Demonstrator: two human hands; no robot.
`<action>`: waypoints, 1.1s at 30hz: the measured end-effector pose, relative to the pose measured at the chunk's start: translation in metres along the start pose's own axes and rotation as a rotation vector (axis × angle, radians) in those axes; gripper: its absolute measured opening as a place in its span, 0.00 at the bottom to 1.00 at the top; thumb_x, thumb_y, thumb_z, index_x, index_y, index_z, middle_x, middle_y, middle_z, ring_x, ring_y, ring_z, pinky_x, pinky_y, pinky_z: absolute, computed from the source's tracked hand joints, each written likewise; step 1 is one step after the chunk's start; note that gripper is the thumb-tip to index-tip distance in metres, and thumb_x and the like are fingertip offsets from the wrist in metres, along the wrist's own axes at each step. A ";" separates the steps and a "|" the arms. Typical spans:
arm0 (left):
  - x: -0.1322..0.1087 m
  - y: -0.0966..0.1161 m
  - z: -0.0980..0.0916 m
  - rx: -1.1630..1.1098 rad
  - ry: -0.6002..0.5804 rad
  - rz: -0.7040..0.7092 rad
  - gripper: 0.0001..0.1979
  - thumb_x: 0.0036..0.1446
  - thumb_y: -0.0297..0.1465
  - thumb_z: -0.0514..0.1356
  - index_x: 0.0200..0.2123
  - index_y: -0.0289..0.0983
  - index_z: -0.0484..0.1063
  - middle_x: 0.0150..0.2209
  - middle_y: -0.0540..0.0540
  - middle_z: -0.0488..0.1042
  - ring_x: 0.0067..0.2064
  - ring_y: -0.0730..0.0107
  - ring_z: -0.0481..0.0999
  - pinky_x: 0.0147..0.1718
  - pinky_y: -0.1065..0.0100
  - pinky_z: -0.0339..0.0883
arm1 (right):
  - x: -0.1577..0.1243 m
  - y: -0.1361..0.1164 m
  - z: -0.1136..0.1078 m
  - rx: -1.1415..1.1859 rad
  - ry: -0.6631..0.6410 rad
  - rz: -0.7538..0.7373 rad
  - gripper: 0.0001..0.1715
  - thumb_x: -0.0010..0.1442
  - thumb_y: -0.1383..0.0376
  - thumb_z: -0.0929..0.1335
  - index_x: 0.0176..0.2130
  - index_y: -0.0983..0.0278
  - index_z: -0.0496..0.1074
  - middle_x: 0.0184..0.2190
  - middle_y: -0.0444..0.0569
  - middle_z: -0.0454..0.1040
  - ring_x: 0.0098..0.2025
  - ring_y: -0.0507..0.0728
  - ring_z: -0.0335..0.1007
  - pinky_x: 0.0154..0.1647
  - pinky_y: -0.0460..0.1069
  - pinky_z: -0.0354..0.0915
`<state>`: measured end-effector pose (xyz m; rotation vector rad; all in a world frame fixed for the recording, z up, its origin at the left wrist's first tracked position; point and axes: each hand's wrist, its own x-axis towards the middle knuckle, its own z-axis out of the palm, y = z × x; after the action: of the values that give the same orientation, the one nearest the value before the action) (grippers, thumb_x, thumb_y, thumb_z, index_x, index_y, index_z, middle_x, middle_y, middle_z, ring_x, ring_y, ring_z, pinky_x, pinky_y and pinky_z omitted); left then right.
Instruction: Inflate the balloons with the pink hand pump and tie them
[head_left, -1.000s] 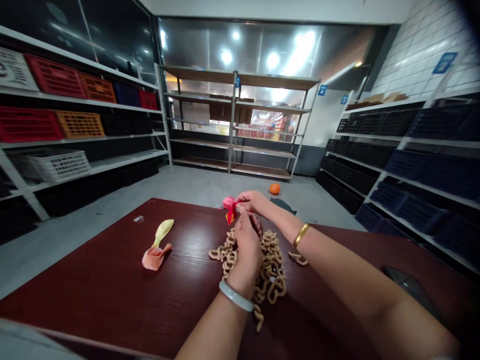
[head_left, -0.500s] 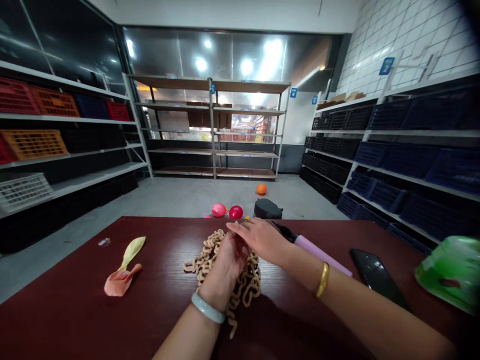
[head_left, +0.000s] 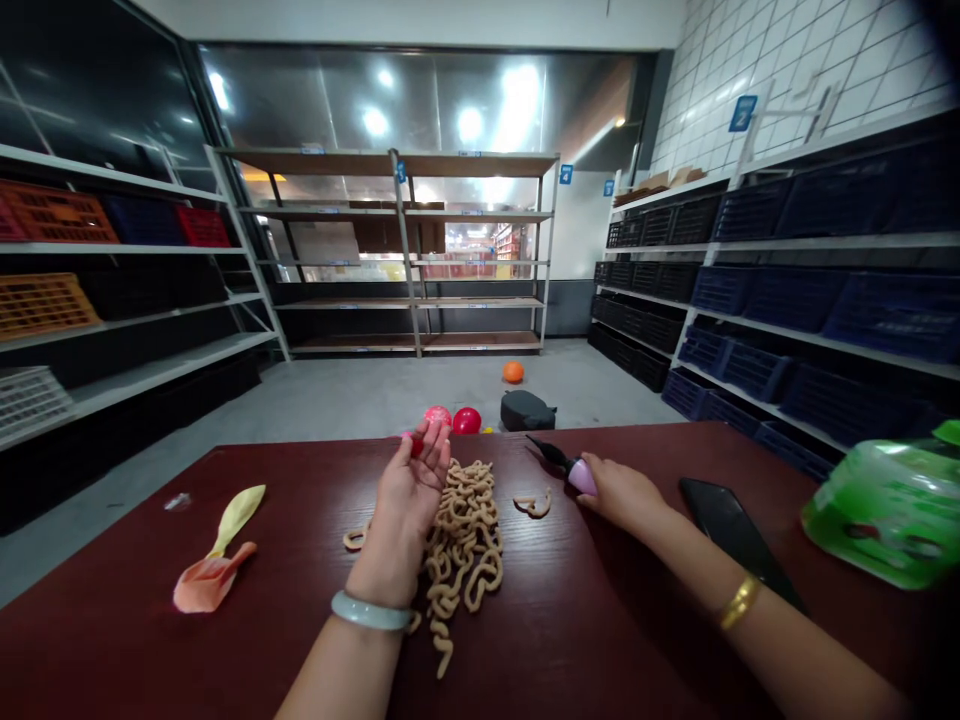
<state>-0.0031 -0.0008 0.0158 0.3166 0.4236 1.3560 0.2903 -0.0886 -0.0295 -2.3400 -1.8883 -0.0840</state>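
Observation:
My left hand (head_left: pixel 412 485), with a pale bangle at the wrist, is raised palm up beside a pile of tan, wavy, rope-like strands (head_left: pixel 469 530). Its fingers are stretched out, and a small red patch shows between thumb and fingers; I cannot tell if it lies in the hand. To the right, my right hand (head_left: pixel 619 492), wearing a gold bracelet, is wrapped round a lilac hand pump (head_left: pixel 582 477) with a black nozzle pointing away to the left. A loose tan curl (head_left: pixel 533 504) lies between the pile and the pump.
Yellow (head_left: pixel 238 518) and orange (head_left: pixel 206 582) limp balloons lie at the left. A black phone (head_left: pixel 739 535) and a green bottle-like package (head_left: pixel 889 510) are at the right. Beyond the table's far edge, inflated balloons and a dark grey object (head_left: pixel 527 410) rest on the floor; shelves line the walls.
My hands, together over the tan pile before, are now apart. The right hand has moved right and taken hold of the pump. The left has turned palm up and shifted left. The view swung slightly right.

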 end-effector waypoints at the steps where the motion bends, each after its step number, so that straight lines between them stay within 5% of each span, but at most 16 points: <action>1: 0.001 0.002 -0.001 -0.026 -0.019 -0.015 0.12 0.65 0.26 0.51 0.43 0.31 0.73 0.45 0.35 0.77 0.45 0.61 0.79 0.37 0.66 0.77 | 0.002 -0.004 -0.002 0.000 0.000 0.004 0.34 0.54 0.58 0.70 0.58 0.65 0.64 0.45 0.61 0.75 0.46 0.67 0.73 0.41 0.55 0.63; 4: 0.004 0.007 -0.005 -0.086 -0.016 -0.016 0.12 0.66 0.27 0.50 0.41 0.32 0.73 0.46 0.35 0.77 0.49 0.59 0.77 0.40 0.63 0.77 | 0.006 -0.029 -0.016 0.037 0.106 -0.085 0.36 0.56 0.60 0.67 0.61 0.65 0.60 0.51 0.62 0.72 0.49 0.66 0.71 0.45 0.55 0.62; 7: 0.007 0.010 -0.007 -0.076 0.019 0.013 0.13 0.66 0.28 0.49 0.37 0.32 0.73 0.46 0.35 0.77 0.50 0.58 0.77 0.42 0.61 0.76 | 0.002 -0.063 -0.028 0.178 0.227 -0.339 0.36 0.59 0.55 0.64 0.64 0.63 0.57 0.57 0.59 0.68 0.55 0.65 0.67 0.51 0.54 0.60; 12: 0.010 0.006 -0.009 -0.037 0.026 0.042 0.15 0.66 0.31 0.49 0.33 0.32 0.73 0.46 0.35 0.77 0.50 0.57 0.77 0.43 0.60 0.75 | -0.012 -0.097 -0.024 0.280 0.173 -0.421 0.37 0.59 0.50 0.65 0.63 0.61 0.60 0.52 0.57 0.73 0.50 0.66 0.70 0.49 0.56 0.63; 22: -0.002 -0.021 0.004 0.173 -0.024 0.083 0.13 0.65 0.33 0.53 0.34 0.32 0.73 0.41 0.36 0.79 0.45 0.59 0.79 0.46 0.60 0.71 | -0.015 -0.087 -0.016 0.257 0.147 -0.414 0.36 0.59 0.50 0.64 0.62 0.62 0.61 0.50 0.58 0.74 0.48 0.66 0.72 0.45 0.57 0.64; 33: -0.003 -0.042 -0.008 0.345 -0.132 0.138 0.11 0.57 0.37 0.64 0.36 0.34 0.72 0.39 0.41 0.79 0.43 0.63 0.79 0.42 0.66 0.71 | -0.020 -0.083 -0.021 0.194 0.148 -0.404 0.37 0.61 0.49 0.62 0.63 0.64 0.59 0.50 0.57 0.74 0.47 0.65 0.72 0.43 0.56 0.65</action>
<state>0.0296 -0.0118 -0.0102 0.7278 0.5332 1.3851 0.2062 -0.0937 -0.0059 -1.7543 -2.1538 -0.1057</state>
